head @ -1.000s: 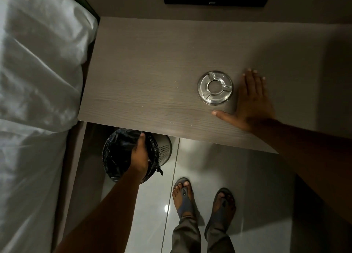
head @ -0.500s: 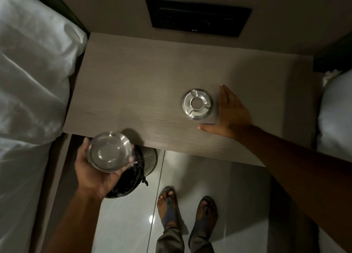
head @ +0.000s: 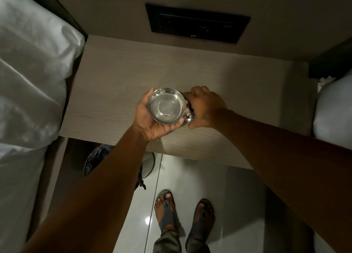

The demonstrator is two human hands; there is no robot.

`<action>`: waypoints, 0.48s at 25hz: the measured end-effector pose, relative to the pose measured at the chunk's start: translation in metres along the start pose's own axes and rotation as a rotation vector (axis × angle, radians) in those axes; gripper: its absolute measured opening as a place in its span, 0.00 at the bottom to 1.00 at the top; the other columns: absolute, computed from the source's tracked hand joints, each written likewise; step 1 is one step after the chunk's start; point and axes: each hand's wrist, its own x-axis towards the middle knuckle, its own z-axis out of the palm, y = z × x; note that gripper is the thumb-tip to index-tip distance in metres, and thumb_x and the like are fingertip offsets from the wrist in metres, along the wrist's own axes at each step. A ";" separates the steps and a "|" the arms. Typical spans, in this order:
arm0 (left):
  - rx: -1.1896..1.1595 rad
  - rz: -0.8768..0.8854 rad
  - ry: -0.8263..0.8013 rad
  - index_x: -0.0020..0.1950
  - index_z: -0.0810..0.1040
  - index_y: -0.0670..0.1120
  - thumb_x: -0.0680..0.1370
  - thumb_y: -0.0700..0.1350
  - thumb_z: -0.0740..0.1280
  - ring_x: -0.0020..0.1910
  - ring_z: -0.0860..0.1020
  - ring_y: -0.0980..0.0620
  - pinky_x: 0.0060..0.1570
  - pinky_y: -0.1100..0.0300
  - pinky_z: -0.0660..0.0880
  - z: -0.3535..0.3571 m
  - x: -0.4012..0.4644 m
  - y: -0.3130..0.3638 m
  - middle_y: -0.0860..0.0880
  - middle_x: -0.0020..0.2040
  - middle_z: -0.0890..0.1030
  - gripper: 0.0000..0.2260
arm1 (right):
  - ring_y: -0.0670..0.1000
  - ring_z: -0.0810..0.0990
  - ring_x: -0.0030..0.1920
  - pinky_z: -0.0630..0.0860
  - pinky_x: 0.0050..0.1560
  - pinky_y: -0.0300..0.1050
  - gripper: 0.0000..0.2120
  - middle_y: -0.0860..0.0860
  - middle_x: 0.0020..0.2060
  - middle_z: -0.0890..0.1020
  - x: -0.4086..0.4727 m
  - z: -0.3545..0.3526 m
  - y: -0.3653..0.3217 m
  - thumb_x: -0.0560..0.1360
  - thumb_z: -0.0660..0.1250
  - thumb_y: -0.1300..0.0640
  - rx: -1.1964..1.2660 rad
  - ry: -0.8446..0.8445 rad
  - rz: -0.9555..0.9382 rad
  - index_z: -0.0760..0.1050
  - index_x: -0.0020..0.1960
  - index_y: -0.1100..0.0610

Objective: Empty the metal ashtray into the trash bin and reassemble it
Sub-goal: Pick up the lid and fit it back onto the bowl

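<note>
My left hand (head: pixel 150 119) holds the shiny metal ashtray bowl (head: pixel 166 105) open side up above the wooden bedside table (head: pixel 114 85); the bowl looks empty inside. My right hand (head: pixel 203 108) is curled over the ashtray lid (head: pixel 188 117) on the table just right of the bowl, and only a small edge of the lid shows under its fingers. The trash bin (head: pixel 147 165), lined with a black bag, stands on the floor below the table's front edge, mostly hidden by my left forearm.
A bed with white linen (head: pixel 32 77) runs along the left. A second white pillow (head: pixel 333 115) sits at the right. A dark panel (head: pixel 196 22) is set in the wall behind the table. My feet in sandals (head: pixel 182 214) stand on the glossy floor.
My left hand rose from the trash bin with the bowl and moved right over the table. My right hand went from lying flat beside the lid to closing over it.
</note>
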 end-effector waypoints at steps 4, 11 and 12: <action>-0.044 -0.005 -0.005 0.76 0.68 0.40 0.74 0.66 0.65 0.60 0.78 0.37 0.50 0.44 0.81 -0.005 0.008 -0.008 0.36 0.65 0.76 0.39 | 0.59 0.70 0.65 0.74 0.61 0.56 0.52 0.56 0.67 0.71 -0.010 -0.010 0.007 0.54 0.80 0.38 0.003 0.041 0.115 0.64 0.73 0.52; -0.090 0.046 -0.015 0.71 0.74 0.40 0.75 0.64 0.66 0.66 0.77 0.36 0.64 0.39 0.74 0.004 0.043 -0.034 0.35 0.67 0.78 0.34 | 0.58 0.68 0.67 0.73 0.58 0.55 0.54 0.55 0.69 0.69 -0.027 -0.062 0.012 0.54 0.76 0.36 0.146 0.212 0.051 0.61 0.75 0.52; -0.076 0.047 -0.033 0.72 0.74 0.41 0.76 0.64 0.66 0.70 0.73 0.37 0.70 0.39 0.69 0.010 0.050 -0.039 0.36 0.70 0.76 0.33 | 0.58 0.68 0.67 0.73 0.58 0.55 0.54 0.55 0.69 0.69 -0.026 -0.065 0.004 0.55 0.76 0.36 0.127 0.180 -0.003 0.61 0.75 0.53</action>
